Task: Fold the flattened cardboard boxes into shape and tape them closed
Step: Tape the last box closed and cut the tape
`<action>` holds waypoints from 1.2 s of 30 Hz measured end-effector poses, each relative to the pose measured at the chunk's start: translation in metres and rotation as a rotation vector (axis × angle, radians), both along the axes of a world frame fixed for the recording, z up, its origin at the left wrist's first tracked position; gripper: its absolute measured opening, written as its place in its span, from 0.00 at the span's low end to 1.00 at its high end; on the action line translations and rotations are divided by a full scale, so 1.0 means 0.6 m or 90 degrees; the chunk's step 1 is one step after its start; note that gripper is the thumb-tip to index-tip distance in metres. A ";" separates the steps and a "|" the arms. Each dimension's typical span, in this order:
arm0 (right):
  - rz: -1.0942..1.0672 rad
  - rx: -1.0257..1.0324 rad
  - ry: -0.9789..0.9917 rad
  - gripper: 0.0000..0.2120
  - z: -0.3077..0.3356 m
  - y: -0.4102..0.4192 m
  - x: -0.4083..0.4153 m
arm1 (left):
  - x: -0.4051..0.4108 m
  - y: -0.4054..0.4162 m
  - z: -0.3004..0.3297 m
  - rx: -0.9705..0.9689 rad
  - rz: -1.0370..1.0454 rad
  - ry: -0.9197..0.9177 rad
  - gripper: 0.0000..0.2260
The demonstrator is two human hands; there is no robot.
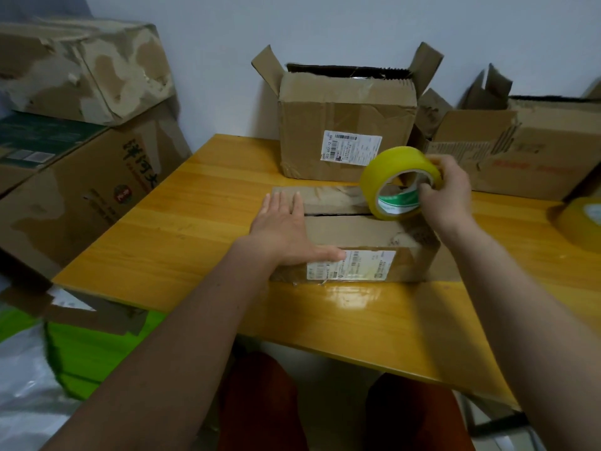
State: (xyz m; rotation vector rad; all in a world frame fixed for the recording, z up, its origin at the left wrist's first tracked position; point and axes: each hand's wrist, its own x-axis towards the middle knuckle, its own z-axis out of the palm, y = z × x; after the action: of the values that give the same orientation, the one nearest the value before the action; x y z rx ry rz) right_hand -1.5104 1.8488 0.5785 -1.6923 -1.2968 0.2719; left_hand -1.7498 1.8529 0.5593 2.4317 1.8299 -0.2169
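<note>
Fingers of the left hand (pixel 282 230) lie flat on the small box (pixel 354 236); right hand (pixel 446 193) grips the tape roll (pixel 400 183) above it; behind it stands an open box (pixel 346 125); right of it another roll (pixel 580 222).

One head-worn, wide-angle view looks forward and down from close above the worktop (pixel 195 242), toward the wall (pixel 325 24) behind it.

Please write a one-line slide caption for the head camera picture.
Left hand presses the box flaps flat while right hand holds yellow tape roll above the seam.
</note>
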 end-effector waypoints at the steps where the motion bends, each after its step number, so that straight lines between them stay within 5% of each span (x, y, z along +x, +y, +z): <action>1: 0.006 0.002 0.040 0.18 -0.005 0.001 -0.003 | 0.011 0.002 0.005 -0.011 0.010 0.030 0.64; 12: 0.028 0.001 0.018 0.16 -0.011 0.006 -0.003 | 0.024 0.009 -0.014 -0.014 0.006 -0.057 0.68; 21: -0.067 0.046 -0.295 0.31 0.010 -0.019 0.075 | 0.031 0.010 -0.015 -0.015 -0.003 -0.071 0.71; 30: -0.107 -0.041 -0.452 0.34 -0.006 -0.024 0.118 | 0.032 0.009 -0.010 -0.022 0.009 -0.075 0.72; 36: -0.129 -0.128 -0.373 0.35 -0.059 -0.028 0.136 | 0.035 0.011 -0.013 -0.013 0.013 -0.055 0.71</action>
State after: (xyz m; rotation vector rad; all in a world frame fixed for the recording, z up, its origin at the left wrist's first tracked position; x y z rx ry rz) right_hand -1.4287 1.8319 0.5432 -2.1555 -1.5311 -0.2443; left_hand -1.7288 1.8597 0.5514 2.3686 1.8075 -0.1263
